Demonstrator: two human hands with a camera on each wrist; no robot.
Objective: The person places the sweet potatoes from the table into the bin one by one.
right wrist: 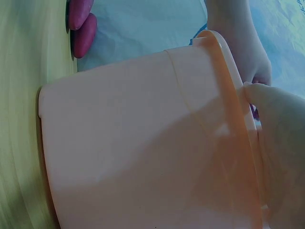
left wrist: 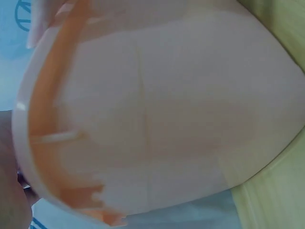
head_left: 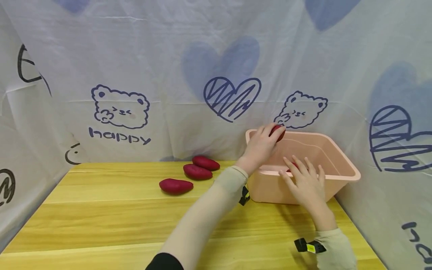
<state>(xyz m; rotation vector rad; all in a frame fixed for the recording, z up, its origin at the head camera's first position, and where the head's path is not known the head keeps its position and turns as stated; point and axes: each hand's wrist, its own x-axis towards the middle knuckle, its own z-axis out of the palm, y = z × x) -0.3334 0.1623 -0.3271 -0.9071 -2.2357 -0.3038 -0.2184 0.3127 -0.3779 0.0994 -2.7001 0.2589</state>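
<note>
My left hand (head_left: 261, 145) grips a dark red sweet potato (head_left: 279, 133) over the left end of a pink plastic bin (head_left: 276, 191). Its fingers curl over the sweet potato, and only one end shows. At the bin's front rim, my right hand (head_left: 306, 184) has its fingers spread and reaching over the opening. Behind those fingers a bit of another dark red sweet potato (head_left: 293, 167) shows, mostly hidden by the hand. In the right wrist view, the right hand (right wrist: 286, 138) lies along the bin's rim, with the left hand (right wrist: 240, 43) beyond it.
Left of the bin, three dark red sweet potatoes lie on the wooden table (head_left: 101, 213): one nearer (head_left: 176, 186), one behind it (head_left: 197, 172) and one at the back (head_left: 206, 162). A printed cloth (head_left: 168, 67) hangs behind the table and along its sides.
</note>
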